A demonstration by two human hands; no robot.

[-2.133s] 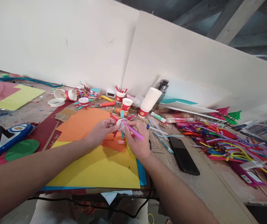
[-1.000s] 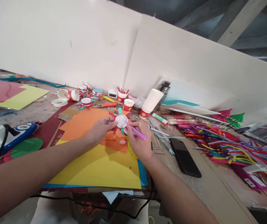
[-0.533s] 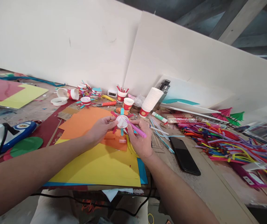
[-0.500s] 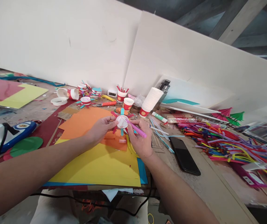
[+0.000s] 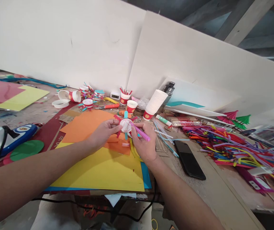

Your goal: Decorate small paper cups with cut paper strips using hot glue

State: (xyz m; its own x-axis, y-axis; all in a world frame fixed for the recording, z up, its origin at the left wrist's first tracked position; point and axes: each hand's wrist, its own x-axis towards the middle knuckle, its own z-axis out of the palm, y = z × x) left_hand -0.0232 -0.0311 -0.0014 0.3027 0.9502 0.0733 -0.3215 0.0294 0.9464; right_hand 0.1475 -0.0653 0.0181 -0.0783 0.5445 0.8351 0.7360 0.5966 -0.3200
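1. Here's the left hand [image 5: 104,132], thumb and fingers pinched on the left rim of a small round white-faced paper piece [image 5: 125,126], red and turquoise strips fanning out around it.
2. And the right hand [image 5: 145,140] has its fingers closed round a bright pink-purple pen [image 5: 142,134], its tip at the right side of that white face, where thin lines show; whether the tip touches, one cannot tell.
3. The round piece sits right between the two hands, over orange paper sheets [image 5: 83,126] that spread beyond the left hand.
4. Just below the hands, a large yellow paper sheet [image 5: 98,171], a blue sheet [image 5: 146,179] peeking from under it.
5. Out to the right of the right hand, a black smartphone [image 5: 189,159] lies flat, and farther off, a heap of multicoloured fuzzy pipe cleaners [image 5: 234,143].
6. Beyond the hands, a red-and-white open paper cup [image 5: 131,107] stands upright near a tilted stack of white paper cups [image 5: 157,100].
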